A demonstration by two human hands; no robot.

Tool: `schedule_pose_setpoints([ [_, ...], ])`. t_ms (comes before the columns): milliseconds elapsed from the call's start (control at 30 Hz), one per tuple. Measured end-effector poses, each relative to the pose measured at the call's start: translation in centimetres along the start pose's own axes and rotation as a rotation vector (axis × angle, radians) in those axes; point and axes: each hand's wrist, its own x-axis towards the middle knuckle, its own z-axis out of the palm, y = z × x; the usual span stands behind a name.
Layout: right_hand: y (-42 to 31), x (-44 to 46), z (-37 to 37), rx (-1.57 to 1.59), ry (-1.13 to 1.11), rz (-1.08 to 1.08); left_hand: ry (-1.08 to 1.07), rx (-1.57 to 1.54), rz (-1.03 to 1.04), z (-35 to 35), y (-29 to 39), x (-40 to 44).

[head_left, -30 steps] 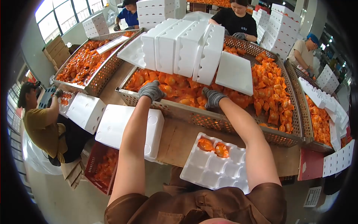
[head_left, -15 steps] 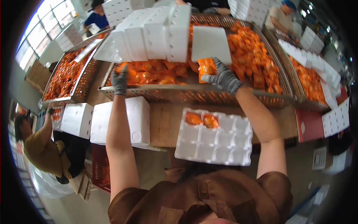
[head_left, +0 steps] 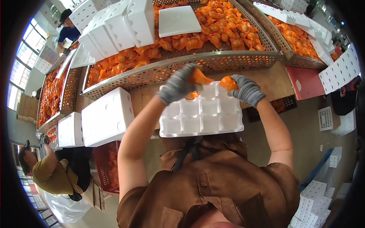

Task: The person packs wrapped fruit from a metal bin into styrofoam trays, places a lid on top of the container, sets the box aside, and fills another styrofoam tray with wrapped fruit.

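Note:
My left hand [head_left: 178, 84], in a grey knit glove, is closed on an orange plastic-wrapped packet [head_left: 201, 77] above the back row of a white foam tray [head_left: 201, 124]. An orange plastic-wrapped packet [head_left: 228, 83] is gripped in my right hand [head_left: 248, 91], gloved the same way, over the tray's back right corner. The tray has square compartments, and those toward my body hold nothing. Part of another orange packet [head_left: 192, 95] shows in the back row beneath my left hand, which hides the tray's back left corner.
Behind the tray, a perforated metal bin [head_left: 182, 64] holds many orange packets, with white foam boxes [head_left: 125, 26] and a foam lid [head_left: 178, 21] on top. A foam box [head_left: 108, 117] stands left. A red crate [head_left: 104, 171] is lower left. Co-workers [head_left: 53, 169] stand at the left.
Both hands have come back from the bin to above the tray, each with an orange packet. The camera view has tilted down and turned.

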Motion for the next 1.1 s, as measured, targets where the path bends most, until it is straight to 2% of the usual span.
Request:
schedule_pose_setpoints([
  [33,0.2,0.3,0.5,-0.078,-0.037,0.007,-0.058,0.464,0.041,1.4,1.6,0.5],
  [100,-0.4,1.0,1.0,-0.231,-0.113,0.028,-0.113,0.747,0.07,3.5,0.5,1.7],
  [133,-0.5,0.7,1.1,-0.228,-0.083,-0.022,-0.111,0.803,0.036,4.3,0.0,2.2],
  [333,0.2,0.4,2.7,-0.192,-0.103,-0.019,-0.181,0.918,-0.001,6.1,0.7,2.5],
  [433,-0.7,0.5,1.3,-0.215,-0.132,0.004,-0.236,0.915,0.162,5.8,-2.0,2.4],
  [567,-0.8,0.6,0.7,-0.236,-0.164,0.019,-0.3,1.055,0.097,4.6,0.2,2.4],
  [600,-0.4,0.6,0.9,-0.227,-0.15,-0.002,-0.374,1.019,-0.026,4.8,1.2,2.6],
  [700,-0.4,1.0,0.9,-0.233,-0.207,-0.029,-0.443,0.984,0.091,4.4,-0.4,3.4],
  [800,-0.6,0.7,1.6,-0.237,-0.138,-0.001,-0.485,0.996,0.086,4.5,-0.6,4.1],
  [900,-0.7,0.5,3.0,-0.253,-0.069,0.017,-0.327,0.973,0.129,5.4,-1.7,3.5],
  [1000,-1.1,1.3,4.1,-0.286,-0.034,0.038,-0.301,1.039,-0.057,6.0,-0.5,3.0],
  [1100,-3.0,2.0,1.0,-0.287,-0.312,0.167,-0.301,1.184,0.186,5.5,-1.3,2.7],
])
